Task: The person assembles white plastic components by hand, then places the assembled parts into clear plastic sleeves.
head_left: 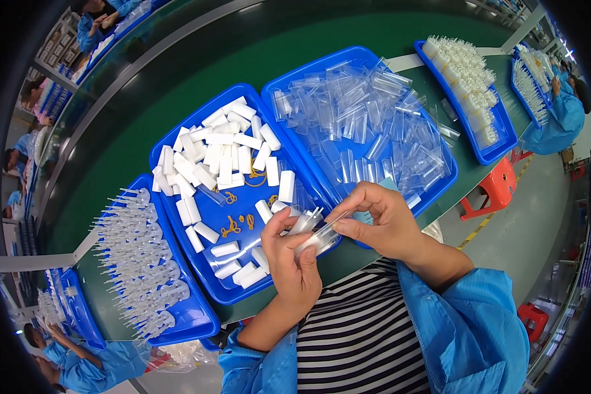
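Note:
In front of my body, over the near edge of two blue trays, my hands work close together. My left hand [290, 259] is closed around translucent white plastic parts [306, 223] with narrow tips. Thumb and forefinger of my right hand [384, 223] pinch the end of a clear plastic sleeve [328, 231], which meets the parts in my left hand. The fingers hide some of the join. Beneath and beyond my left hand, a tray [207, 279] holds white blocks [226, 154] and several yellow rubber bands [231, 226]. The tray to its right [354, 56] holds many loose clear sleeves [368, 105].
At the left, a blue tray [200, 322] holds rows of white stemmed parts [134, 262]. Another tray [499, 141] with clustered white parts [463, 79] stands far right. All rest on a green table [177, 65]. Red stools [496, 187] and co-workers [558, 118] in blue are around.

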The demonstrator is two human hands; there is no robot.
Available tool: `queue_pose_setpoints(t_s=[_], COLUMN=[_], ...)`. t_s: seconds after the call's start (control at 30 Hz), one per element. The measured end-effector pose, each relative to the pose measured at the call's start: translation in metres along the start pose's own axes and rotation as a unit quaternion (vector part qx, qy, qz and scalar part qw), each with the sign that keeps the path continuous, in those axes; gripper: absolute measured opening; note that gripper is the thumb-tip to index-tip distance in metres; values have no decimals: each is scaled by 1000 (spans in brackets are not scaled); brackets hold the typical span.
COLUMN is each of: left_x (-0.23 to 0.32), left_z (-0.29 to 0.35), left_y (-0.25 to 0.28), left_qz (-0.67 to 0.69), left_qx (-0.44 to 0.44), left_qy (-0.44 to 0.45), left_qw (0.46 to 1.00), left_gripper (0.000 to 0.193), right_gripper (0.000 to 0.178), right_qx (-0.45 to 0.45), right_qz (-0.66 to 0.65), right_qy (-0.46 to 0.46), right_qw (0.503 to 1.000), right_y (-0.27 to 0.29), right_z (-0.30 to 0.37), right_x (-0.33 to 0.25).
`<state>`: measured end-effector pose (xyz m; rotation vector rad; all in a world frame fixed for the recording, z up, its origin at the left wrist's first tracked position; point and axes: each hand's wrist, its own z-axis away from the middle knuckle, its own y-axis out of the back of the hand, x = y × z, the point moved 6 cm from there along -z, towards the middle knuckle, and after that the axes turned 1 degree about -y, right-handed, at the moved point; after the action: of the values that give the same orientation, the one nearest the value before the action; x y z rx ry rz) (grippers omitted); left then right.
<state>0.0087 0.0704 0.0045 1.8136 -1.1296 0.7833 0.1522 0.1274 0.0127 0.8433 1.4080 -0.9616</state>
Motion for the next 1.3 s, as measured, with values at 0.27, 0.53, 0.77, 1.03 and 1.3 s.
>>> queue_pose_setpoints(t_s=[0.27, 0.53, 0.77, 1.03, 1.3], left_x=[-5, -12, -7, 2, 10], left_z=[1, 11, 12, 12, 6], left_y=[-1, -6, -5, -3, -8], left_qz=[35, 163, 130, 180, 436], left_qx=[8, 97, 74, 58, -6], left_qy=[3, -6, -103, -153, 286], left_qw=[999, 982, 983, 970, 853], left_gripper=[39, 100, 108, 104, 81], right_gripper=[12, 36, 56, 52, 48], right_qx=[-13, 46, 10, -34, -61], right_qz=[112, 213, 155, 189, 112], right_qy=[43, 121, 39, 140, 134], right_qw=[993, 968, 987, 971, 983], right_y=[1, -8, -23, -22, -1], right_z=[0, 6, 10, 7, 9], right_x=[-12, -17, -4, -16, -22])
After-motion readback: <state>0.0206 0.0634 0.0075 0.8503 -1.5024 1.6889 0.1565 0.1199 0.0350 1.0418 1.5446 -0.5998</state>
